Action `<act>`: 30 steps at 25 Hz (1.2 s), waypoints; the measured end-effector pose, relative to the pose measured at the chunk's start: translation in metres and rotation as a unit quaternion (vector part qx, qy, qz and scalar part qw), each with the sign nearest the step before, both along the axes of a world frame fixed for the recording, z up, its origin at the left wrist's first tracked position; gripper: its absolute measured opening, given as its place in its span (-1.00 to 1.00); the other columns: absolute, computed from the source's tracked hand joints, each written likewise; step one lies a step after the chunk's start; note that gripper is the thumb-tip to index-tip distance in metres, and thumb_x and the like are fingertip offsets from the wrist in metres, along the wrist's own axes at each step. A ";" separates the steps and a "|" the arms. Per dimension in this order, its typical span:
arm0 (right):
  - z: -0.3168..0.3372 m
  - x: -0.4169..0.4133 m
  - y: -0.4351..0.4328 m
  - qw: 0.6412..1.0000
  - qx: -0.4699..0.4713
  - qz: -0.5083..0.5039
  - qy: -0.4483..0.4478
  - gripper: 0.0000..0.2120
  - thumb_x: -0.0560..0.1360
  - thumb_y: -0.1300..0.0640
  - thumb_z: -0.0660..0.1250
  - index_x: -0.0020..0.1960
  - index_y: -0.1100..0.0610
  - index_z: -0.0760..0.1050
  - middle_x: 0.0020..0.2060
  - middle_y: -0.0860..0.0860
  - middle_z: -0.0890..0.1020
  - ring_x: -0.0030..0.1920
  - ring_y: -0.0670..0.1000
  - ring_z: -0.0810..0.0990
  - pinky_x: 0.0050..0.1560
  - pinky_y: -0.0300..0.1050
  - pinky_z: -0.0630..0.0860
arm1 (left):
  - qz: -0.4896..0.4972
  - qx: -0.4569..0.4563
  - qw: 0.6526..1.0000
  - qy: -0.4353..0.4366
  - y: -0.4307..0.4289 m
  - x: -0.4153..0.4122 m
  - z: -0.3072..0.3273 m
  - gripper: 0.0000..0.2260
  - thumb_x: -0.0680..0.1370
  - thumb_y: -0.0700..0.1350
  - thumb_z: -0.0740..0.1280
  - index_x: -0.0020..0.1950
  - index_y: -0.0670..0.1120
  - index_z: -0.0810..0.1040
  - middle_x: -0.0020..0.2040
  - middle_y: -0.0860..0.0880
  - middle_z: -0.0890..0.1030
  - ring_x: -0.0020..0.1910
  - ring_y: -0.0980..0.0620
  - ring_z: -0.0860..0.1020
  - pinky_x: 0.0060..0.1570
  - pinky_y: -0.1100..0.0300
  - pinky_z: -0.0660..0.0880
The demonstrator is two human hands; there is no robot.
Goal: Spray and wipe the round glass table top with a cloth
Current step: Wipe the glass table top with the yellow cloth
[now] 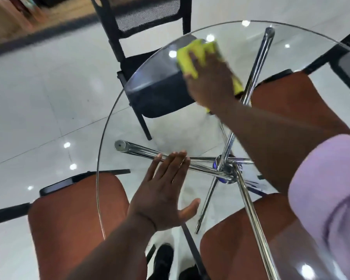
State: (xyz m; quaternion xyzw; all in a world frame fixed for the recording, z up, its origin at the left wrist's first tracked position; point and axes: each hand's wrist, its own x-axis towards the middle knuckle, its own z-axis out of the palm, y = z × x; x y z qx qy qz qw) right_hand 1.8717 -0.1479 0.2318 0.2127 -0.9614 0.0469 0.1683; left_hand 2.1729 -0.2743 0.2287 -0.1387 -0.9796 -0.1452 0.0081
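Note:
The round glass table top point(166, 130) fills the middle of the head view, with chrome legs point(202, 168) showing through it. My right hand point(208, 81) reaches to the far side and presses flat on a yellow cloth point(190, 55) that lies on the glass near the far left rim. A smeared, hazy patch of glass lies just left of the cloth. My left hand point(166, 190) rests flat on the near part of the glass, fingers straight and together, holding nothing. No spray bottle is in view.
A black mesh chair point(146, 37) stands at the far side, its seat under the glass. Orange-seated chairs sit at the near left point(73, 219), near right point(236, 245) and right point(303, 98). Glossy white tile floor point(38, 108) surrounds the table. My dark shoes point(164, 259) show below.

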 end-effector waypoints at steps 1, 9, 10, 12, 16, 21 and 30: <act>0.001 0.022 -0.029 0.998 0.016 0.061 0.030 -0.48 0.55 -0.08 0.42 0.49 0.03 0.59 0.36 0.25 0.63 0.36 0.29 0.64 0.19 0.18 0.64 | 0.000 0.003 1.000 0.002 0.000 0.000 0.002 -0.17 0.55 0.33 0.31 0.64 -0.18 0.28 0.67 -0.09 0.25 0.67 -0.07 0.19 0.60 -0.20 0.18; -0.002 0.005 0.012 0.972 0.093 0.215 -0.021 -0.50 0.77 -0.17 0.11 0.67 -0.06 0.35 0.60 0.18 0.46 0.54 0.25 0.51 0.52 0.31 0.45 | 0.008 0.014 1.000 -0.010 -0.003 0.000 0.002 -0.18 0.53 0.32 0.32 0.64 -0.16 0.30 0.67 -0.08 0.27 0.66 -0.08 0.23 0.59 -0.19 0.20; 0.000 -0.009 -0.005 0.995 0.049 0.090 -0.009 -0.47 0.77 -0.18 0.02 0.68 -0.05 0.33 0.60 0.21 0.46 0.53 0.28 0.51 0.50 0.29 0.46 | 0.006 0.016 1.000 -0.007 -0.003 0.000 0.001 -0.19 0.53 0.32 0.31 0.63 -0.16 0.30 0.67 -0.08 0.27 0.66 -0.07 0.23 0.60 -0.19 0.19; 0.011 -0.003 -0.057 0.991 -0.032 -0.063 -0.109 -0.35 0.67 -0.19 -0.12 0.69 -0.05 0.28 0.62 0.20 0.40 0.58 0.26 0.41 0.54 0.24 0.38 | 0.002 0.014 1.000 -0.003 -0.002 0.000 0.001 -0.20 0.54 0.31 0.31 0.63 -0.16 0.31 0.67 -0.07 0.26 0.66 -0.06 0.22 0.61 -0.17 0.17; 0.023 0.089 -0.089 0.956 0.051 0.247 -0.151 -0.42 0.68 -0.25 0.08 0.69 -0.24 0.24 0.66 0.05 0.37 0.60 0.17 0.39 0.59 0.13 0.29 | 0.003 0.010 1.000 -0.011 -0.003 0.000 0.004 -0.19 0.53 0.31 0.32 0.63 -0.15 0.31 0.68 -0.08 0.24 0.67 -0.06 0.20 0.62 -0.17 0.15; 0.011 0.107 0.050 0.997 -0.009 0.063 -0.054 -0.49 0.72 -0.15 0.22 0.65 -0.11 0.39 0.58 0.15 0.49 0.50 0.22 0.54 0.48 0.20 0.48 | -0.010 -0.002 1.000 -0.003 -0.003 -0.002 0.003 -0.20 0.52 0.32 0.32 0.62 -0.15 0.33 0.67 -0.08 0.26 0.64 -0.11 0.25 0.60 -0.19 0.17; 0.029 0.341 0.222 0.954 0.087 0.269 -0.095 -0.48 0.68 -0.10 0.35 0.63 -0.11 0.43 0.63 0.09 0.42 0.62 0.11 0.42 0.62 0.15 0.35 | -0.046 -0.006 0.999 0.022 -0.003 0.000 -0.001 -0.33 0.61 0.26 0.17 0.60 -0.12 0.33 0.64 -0.12 0.30 0.59 -0.20 0.30 0.59 -0.22 0.16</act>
